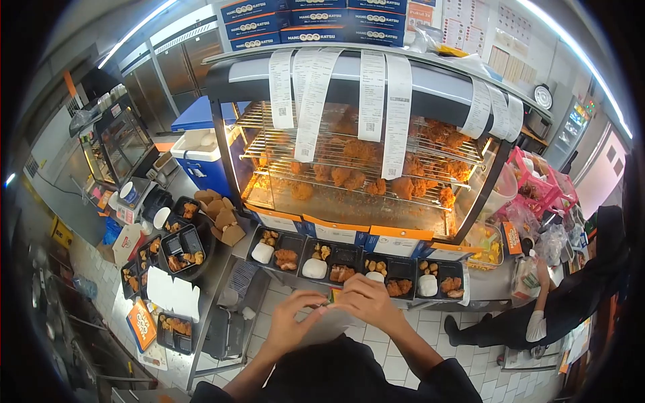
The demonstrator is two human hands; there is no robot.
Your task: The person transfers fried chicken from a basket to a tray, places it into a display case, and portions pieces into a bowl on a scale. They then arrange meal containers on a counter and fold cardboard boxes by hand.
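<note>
My left hand [293, 320] and my right hand [371, 305] meet in front of my body, fingers pinched together. Between the fingertips shows a small packet [334, 294] with green, yellow and red on it, mostly covered by the fingers. A pale, translucent sheet [328, 327] hangs just below the hands. Beyond them, several black meal trays stand in a row along the counter. The nearest tray [348, 255] holds white rice [314, 269] and pieces of fried chicken [341, 273]. The right hand overlaps the edge of another tray [403, 270] in this view.
A heated glass cabinet [349, 208] with fried chicken stands behind the trays, receipts [396, 114] hanging from its top. More food trays [176, 334] and a white board [171, 292] lie on the left table. A person in dark clothes [517, 322] works at the right, near pink baskets [531, 178].
</note>
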